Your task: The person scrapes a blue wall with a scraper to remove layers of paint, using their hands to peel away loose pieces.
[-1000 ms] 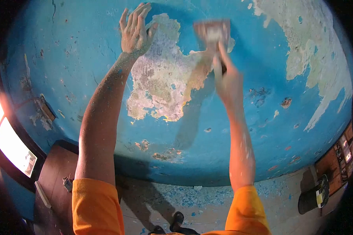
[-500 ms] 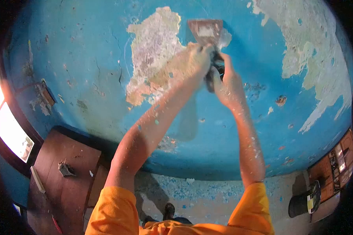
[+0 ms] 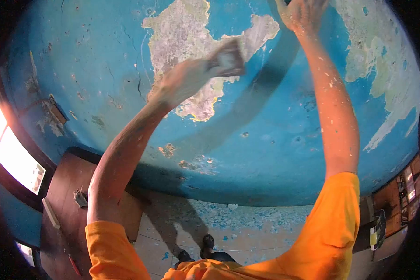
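No legible text anywhere.

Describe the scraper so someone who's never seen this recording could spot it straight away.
On the blue wall, find the large, pale bare patch at upper centre. The person's left hand crosses it, and the scraper juts rightward from the fingers. Unlike the ragged, pale patch behind, it is dark, flared and straight-edged, with a lighter middle.

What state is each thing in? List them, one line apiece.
Scraper: held, blurred.
Left hand: closed on the scraper.
Right hand: raised, partly out of frame; grip unclear.
Wall: partly stripped.
Floor: littered with blue flakes.
Table: things lying on it.
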### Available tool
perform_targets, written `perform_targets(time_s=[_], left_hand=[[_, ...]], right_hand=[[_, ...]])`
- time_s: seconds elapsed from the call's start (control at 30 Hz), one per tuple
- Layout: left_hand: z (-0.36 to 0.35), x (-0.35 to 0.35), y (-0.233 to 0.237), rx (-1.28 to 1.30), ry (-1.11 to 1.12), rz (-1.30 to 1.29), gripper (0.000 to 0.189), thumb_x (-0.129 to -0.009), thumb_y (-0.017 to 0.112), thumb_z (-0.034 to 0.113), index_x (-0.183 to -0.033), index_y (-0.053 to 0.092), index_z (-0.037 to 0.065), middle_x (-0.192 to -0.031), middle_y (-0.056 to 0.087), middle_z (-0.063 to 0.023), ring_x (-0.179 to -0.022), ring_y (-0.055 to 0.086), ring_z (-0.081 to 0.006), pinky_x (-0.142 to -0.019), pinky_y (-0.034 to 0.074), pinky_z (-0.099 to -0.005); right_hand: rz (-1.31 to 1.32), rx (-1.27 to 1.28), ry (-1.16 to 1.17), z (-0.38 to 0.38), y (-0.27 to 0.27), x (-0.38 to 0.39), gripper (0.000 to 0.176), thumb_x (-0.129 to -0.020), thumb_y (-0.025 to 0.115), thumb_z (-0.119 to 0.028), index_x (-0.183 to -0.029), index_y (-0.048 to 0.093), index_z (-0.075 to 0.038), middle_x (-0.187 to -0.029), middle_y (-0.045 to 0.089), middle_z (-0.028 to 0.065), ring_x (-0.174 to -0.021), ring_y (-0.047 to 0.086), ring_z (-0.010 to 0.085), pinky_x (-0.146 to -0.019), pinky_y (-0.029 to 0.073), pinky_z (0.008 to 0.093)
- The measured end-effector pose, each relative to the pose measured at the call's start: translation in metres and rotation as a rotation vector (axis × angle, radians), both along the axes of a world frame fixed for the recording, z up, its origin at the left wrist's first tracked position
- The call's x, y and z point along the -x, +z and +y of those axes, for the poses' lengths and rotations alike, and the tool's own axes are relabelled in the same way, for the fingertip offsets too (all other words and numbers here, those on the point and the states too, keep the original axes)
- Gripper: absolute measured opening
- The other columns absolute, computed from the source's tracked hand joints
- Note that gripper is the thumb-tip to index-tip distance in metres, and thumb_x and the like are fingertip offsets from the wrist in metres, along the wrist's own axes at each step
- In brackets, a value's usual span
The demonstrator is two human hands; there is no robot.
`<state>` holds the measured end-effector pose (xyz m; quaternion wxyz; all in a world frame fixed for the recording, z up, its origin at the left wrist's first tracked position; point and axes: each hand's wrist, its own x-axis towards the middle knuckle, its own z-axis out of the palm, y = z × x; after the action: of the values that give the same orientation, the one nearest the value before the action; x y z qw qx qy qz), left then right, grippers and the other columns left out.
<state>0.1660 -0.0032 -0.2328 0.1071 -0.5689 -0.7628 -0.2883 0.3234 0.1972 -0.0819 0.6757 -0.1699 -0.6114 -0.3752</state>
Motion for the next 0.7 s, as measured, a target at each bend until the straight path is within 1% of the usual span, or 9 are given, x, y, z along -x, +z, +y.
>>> perform_targets(time_s=[0.13, 0.2, 0.27, 0.3, 0.37, 0.4, 0.47, 0.6, 0.7], left_hand=[[0.020, -0.011, 0.012, 0.137, 0.049, 0.114, 0.046, -0.091, 0.050, 0.046, -0.102, 0.065, 0.004, -0.083, 0.066, -0.0155, -0.072, 0.065, -0.0282, -0.065, 0.051, -0.0430], [0.005, 0.034, -0.013, -0.074, -0.101, 0.014, 0.045, -0.090, 0.053, 0.044, -0.100, 0.066, 0.003, -0.083, 0.066, -0.0152, -0.069, 0.066, -0.0249, -0.060, 0.053, -0.0420], [-0.016, 0.089, -0.022, -0.221, -0.083, 0.671, 0.047, -0.088, 0.053, 0.048, -0.100, 0.066, 0.005, -0.083, 0.066, -0.0148, -0.069, 0.066, -0.0258, -0.060, 0.055, -0.0417], [-0.019, 0.079, -0.015, -0.223, -0.093, 0.666, 0.047, -0.088, 0.053, 0.048, -0.100, 0.066, 0.005, -0.083, 0.066, -0.0148, -0.069, 0.066, -0.0258, -0.060, 0.055, -0.0417], [-0.035, 0.061, 0.007, -0.098, 0.136, 0.855, 0.048, -0.088, 0.053, 0.050, -0.101, 0.066, 0.005, -0.086, 0.067, -0.0156, -0.072, 0.067, -0.0301, -0.066, 0.055, -0.0435], [-0.038, 0.047, 0.023, -0.087, 0.128, 0.856, 0.048, -0.088, 0.053, 0.050, -0.101, 0.066, 0.005, -0.086, 0.067, -0.0156, -0.072, 0.067, -0.0301, -0.066, 0.055, -0.0435], [-0.037, 0.020, 0.045, 0.100, 0.290, 0.530, 0.041, -0.089, 0.055, 0.043, -0.105, 0.066, 0.007, -0.093, 0.067, -0.0180, -0.077, 0.067, -0.0305, -0.065, 0.054, -0.0377], [-0.041, 0.040, 0.022, -0.098, 0.167, 0.337, 0.056, -0.087, 0.052, 0.055, -0.097, 0.066, 0.002, -0.080, 0.066, -0.0187, -0.075, 0.066, -0.0339, -0.066, 0.052, -0.0427], [-0.018, 0.036, 0.026, 0.050, 0.097, 0.220, 0.060, -0.088, 0.048, 0.058, -0.098, 0.066, 0.002, -0.082, 0.066, -0.0174, -0.079, 0.067, -0.0318, -0.069, 0.051, -0.0445]], right_hand=[[-0.022, 0.005, 0.021, 0.000, -0.001, -0.002, 0.071, -0.085, 0.056, -0.043, -0.142, 0.030, -0.011, -0.147, 0.022, 0.0237, -0.136, 0.022, 0.0410, -0.110, 0.015, 0.0568], [-0.017, -0.004, 0.015, 0.002, -0.003, -0.001, 0.071, -0.084, 0.057, -0.043, -0.142, 0.030, -0.013, -0.147, 0.023, 0.0227, -0.136, 0.023, 0.0398, -0.110, 0.016, 0.0567], [0.026, -0.013, 0.054, 0.001, -0.003, 0.001, 0.069, -0.084, 0.058, -0.043, -0.141, 0.032, -0.013, -0.146, 0.025, 0.0219, -0.135, 0.024, 0.0389, -0.109, 0.017, 0.0564], [0.023, -0.012, 0.044, 0.002, -0.004, 0.001, 0.069, -0.084, 0.058, -0.043, -0.141, 0.032, -0.013, -0.146, 0.025, 0.0219, -0.135, 0.024, 0.0389, -0.109, 0.017, 0.0564], [0.045, -0.007, 0.029, 0.000, -0.003, 0.003, 0.069, -0.084, 0.059, -0.042, -0.140, 0.033, -0.013, -0.145, 0.027, 0.0211, -0.134, 0.026, 0.0384, -0.109, 0.018, 0.0557], [0.046, 0.006, 0.026, 0.000, -0.002, 0.005, 0.069, -0.084, 0.059, -0.042, -0.140, 0.033, -0.013, -0.145, 0.027, 0.0211, -0.134, 0.026, 0.0384, -0.109, 0.018, 0.0557], [0.040, -0.044, 0.025, 0.001, -0.003, 0.003, 0.068, -0.083, 0.061, -0.041, -0.139, 0.035, -0.013, -0.144, 0.029, 0.0208, -0.133, 0.027, 0.0389, -0.109, 0.019, 0.0552], [0.046, -0.029, 0.049, -0.006, -0.004, 0.005, 0.066, -0.083, 0.061, -0.040, -0.138, 0.037, -0.012, -0.143, 0.030, 0.0208, -0.133, 0.028, 0.0386, -0.109, 0.021, 0.0544], [0.047, -0.042, 0.023, -0.007, -0.005, 0.004, 0.065, -0.083, 0.061, -0.039, -0.138, 0.037, -0.012, -0.143, 0.030, 0.0199, -0.132, 0.029, 0.0385, -0.109, 0.021, 0.0538]])
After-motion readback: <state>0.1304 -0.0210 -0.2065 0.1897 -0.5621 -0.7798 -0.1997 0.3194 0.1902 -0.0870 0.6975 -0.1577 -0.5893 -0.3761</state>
